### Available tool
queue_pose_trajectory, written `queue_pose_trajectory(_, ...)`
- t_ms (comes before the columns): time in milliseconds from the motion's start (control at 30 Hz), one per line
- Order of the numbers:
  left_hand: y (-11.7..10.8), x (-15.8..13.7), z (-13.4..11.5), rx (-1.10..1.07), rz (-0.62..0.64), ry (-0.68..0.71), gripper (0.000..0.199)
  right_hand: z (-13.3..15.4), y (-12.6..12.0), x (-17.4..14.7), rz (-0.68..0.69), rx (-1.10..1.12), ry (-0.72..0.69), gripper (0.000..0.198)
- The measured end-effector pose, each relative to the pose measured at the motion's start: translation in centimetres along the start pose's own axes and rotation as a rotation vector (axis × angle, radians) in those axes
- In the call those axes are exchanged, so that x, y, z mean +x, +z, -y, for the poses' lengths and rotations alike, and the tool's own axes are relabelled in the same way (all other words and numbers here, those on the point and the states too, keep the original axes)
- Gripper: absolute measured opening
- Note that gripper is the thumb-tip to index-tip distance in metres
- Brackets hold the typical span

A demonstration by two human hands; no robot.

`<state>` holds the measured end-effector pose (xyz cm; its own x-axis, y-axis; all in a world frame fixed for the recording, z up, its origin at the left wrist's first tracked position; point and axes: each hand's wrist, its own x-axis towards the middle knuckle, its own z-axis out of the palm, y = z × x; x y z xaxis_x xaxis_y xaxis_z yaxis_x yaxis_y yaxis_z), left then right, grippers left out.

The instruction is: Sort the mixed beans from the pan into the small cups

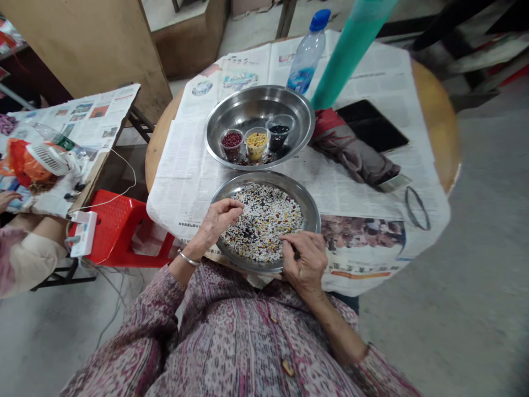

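A shallow steel basin (314, 207) in front of me holds white grains mixed with black, yellow and dark red ones. My left hand (217, 223) is over its left rim, thumb and fingertips pinched together; what they hold, if anything, is too small to make out. My right hand (306, 260) is at the right side of the basin, fingers curled close to the grains, with a dark spot showing between them. Behind stands a deeper steel basin (264, 99) with three clear cups inside: dark red beans (232, 140), yellow kernels (257, 141) and black beans (278, 132).
Newspaper (177, 187) covers the round table. Behind the basins are a water bottle (306, 55) and a tall green object (351, 49). To the right lie a grey folded umbrella (351, 149), a black tablet-like slab (374, 124) and a dark loop (417, 208). A red stool (119, 231) stands left.
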<state>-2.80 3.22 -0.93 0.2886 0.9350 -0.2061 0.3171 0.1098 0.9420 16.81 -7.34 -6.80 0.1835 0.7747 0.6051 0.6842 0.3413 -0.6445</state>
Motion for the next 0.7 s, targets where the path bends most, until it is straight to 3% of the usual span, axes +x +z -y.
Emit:
queue_pose_trajectory(100, 0.3, 0.1, 0.4, 0.308, -0.016, 0.176, 0.007, 0.1, 0.0, 0.1, -0.007, 0.002, -0.013, 0.017)
queue_pose_trajectory(267, 0.8, -0.2, 1.4, 0.708, -0.058, 0.415, 0.017, 0.0, 0.0, 0.0, 0.001, -0.001, 0.009, 0.018)
queue_pose_trajectory(700, 0.7, 0.0, 2.2, 0.810, 0.025, 0.492, 0.011, -0.1, 0.0, 0.0, -0.007, -0.010, -0.026, 0.018)
